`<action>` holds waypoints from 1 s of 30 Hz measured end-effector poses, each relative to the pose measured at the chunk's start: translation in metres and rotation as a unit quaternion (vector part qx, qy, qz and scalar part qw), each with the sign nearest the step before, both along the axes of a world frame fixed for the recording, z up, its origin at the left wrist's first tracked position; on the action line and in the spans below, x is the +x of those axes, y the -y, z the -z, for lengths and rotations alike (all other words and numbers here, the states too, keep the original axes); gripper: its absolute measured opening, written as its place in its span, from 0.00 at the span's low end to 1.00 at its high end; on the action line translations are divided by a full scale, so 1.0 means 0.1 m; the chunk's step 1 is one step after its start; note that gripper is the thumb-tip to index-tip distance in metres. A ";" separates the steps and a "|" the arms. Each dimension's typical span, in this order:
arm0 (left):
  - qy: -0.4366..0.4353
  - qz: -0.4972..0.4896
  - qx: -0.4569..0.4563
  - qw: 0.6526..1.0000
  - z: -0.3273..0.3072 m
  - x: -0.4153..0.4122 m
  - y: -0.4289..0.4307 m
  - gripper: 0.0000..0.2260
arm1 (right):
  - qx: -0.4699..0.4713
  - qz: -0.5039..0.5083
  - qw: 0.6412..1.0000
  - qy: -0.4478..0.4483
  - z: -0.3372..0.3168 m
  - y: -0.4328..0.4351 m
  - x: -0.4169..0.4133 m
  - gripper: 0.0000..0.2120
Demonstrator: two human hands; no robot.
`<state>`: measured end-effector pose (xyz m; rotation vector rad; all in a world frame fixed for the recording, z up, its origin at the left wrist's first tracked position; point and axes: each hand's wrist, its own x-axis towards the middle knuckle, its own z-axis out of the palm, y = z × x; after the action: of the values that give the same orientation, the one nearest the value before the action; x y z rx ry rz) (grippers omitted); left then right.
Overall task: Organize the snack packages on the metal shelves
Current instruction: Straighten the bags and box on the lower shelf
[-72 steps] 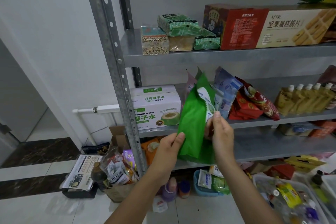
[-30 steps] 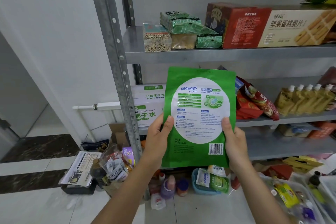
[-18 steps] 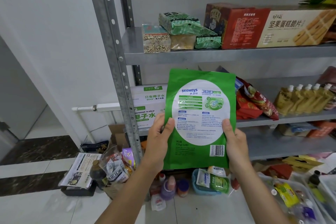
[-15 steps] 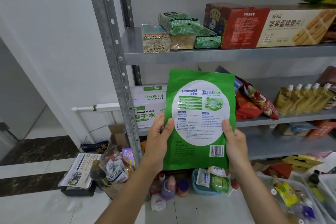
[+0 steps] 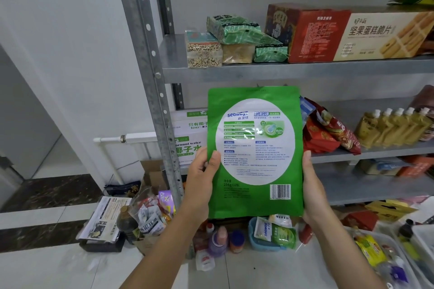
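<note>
"seaways" on green pouch [image 5: 254, 152] (99.9% badge), "coconut water" on box [image 5: 190, 138]

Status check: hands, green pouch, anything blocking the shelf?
Left hand, right hand both grip green pouch, upright, midair. Red snack bags crowd middle shelf behind it.

One green pouch [image 5: 254, 148]; two hands, left [image 5: 199, 183] and right [image 5: 313, 190]; five yellow spout pouches [image 5: 394, 129]; one coconut-water box [image 5: 190, 134]

Both forearms reach forward, left hand [image 5: 199, 183] and right hand [image 5: 313, 190] gripping the green pouch [image 5: 253, 199] (thumbs in front).
</note>
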<state>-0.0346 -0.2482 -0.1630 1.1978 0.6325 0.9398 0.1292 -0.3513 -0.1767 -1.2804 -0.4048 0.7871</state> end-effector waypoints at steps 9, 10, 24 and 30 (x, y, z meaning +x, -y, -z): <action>-0.024 0.022 -0.069 0.997 0.06 -0.01 -0.12 0.09 | -0.039 -0.062 0.997 0.039 -0.08 -0.03 0.00 0.09; -0.037 0.022 -0.066 0.997 0.08 0.00 -0.13 0.09 | -0.041 -0.055 0.997 0.045 -0.05 -0.04 -0.02 0.08; -0.201 -0.086 0.276 0.936 0.16 0.22 0.24 0.12 | -0.069 0.053 0.959 0.271 0.00 -0.16 -0.40 0.10; -0.281 -0.081 0.349 0.890 0.05 0.30 0.31 0.14 | -0.080 0.066 0.954 0.282 0.05 -0.23 -0.48 0.11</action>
<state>-0.0048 -0.2793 -0.1680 2.1348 0.8979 0.9955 0.0810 -0.3278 -0.1819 -1.6650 -0.7147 0.3312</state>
